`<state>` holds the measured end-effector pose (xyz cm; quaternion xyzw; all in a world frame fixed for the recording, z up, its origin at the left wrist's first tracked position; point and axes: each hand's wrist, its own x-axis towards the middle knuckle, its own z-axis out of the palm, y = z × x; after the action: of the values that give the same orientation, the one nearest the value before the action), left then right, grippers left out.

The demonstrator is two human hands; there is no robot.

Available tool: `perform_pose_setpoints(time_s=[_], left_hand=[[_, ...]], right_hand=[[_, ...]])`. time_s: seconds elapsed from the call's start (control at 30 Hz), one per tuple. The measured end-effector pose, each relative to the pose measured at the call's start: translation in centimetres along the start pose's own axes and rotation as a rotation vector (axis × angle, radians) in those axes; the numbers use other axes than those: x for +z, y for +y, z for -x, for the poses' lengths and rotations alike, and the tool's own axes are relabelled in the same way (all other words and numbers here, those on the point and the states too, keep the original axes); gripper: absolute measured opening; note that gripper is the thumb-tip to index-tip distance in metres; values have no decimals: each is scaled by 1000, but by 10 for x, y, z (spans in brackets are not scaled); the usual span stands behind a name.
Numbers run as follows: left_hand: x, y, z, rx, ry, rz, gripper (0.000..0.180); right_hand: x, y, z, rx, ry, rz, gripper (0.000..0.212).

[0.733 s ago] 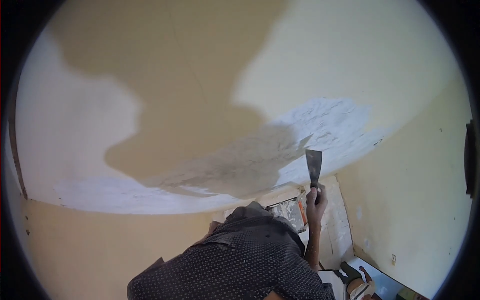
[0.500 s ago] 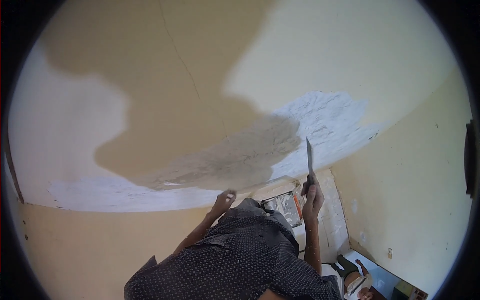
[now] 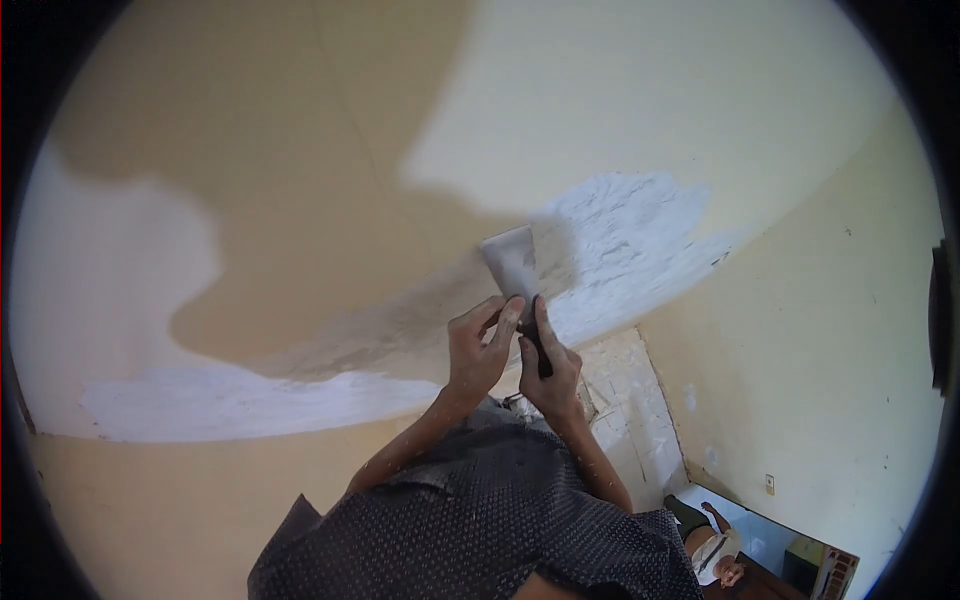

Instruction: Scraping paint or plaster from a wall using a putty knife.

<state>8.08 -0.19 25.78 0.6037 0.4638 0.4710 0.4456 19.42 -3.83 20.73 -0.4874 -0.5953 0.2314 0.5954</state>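
Observation:
My right hand (image 3: 555, 375) is wrapped around the dark handle of a putty knife (image 3: 514, 262), its forefinger stretched up toward the blade. The wide, pale metal blade points up and slightly left in front of the wall. My left hand (image 3: 480, 350) is closed beside it, thumb and forefinger pinched at the lower edge of the blade. Behind the hands runs a rough band of white filler (image 3: 640, 225) along the wall (image 3: 560, 90), partly in shadow. Whitish smears mark my fingers.
A side wall (image 3: 800, 350) with an outlet (image 3: 770, 484) meets the filled wall at right. Below lies a stained floor (image 3: 630, 405). Another person (image 3: 712, 550) is at lower right, near a doorway. A framed dark object (image 3: 940, 318) edges the right rim.
The putty knife has moved left, its blade now turned broad side to view. My left hand has risen from near my waist to the blade. The view has shifted slightly.

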Motion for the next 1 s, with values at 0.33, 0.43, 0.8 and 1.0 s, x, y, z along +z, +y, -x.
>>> perform_pose_setpoints(time_s=[0.33,0.43,0.8,1.0], left_hand=[[18,5,-5,71,86,-26,20],[16,13,-16,133,55,-99,20],[12,6,-26,156,-40,-69,20],[14,43,-15,199,189,-124,21]], right_hand=[[-9,7,-3,-54,4,19,52],[0,5,-11,-96,115,33,52],[-5,-3,-21,-14,71,-11,51],[-9,-18,-24,-80,90,6,53]])
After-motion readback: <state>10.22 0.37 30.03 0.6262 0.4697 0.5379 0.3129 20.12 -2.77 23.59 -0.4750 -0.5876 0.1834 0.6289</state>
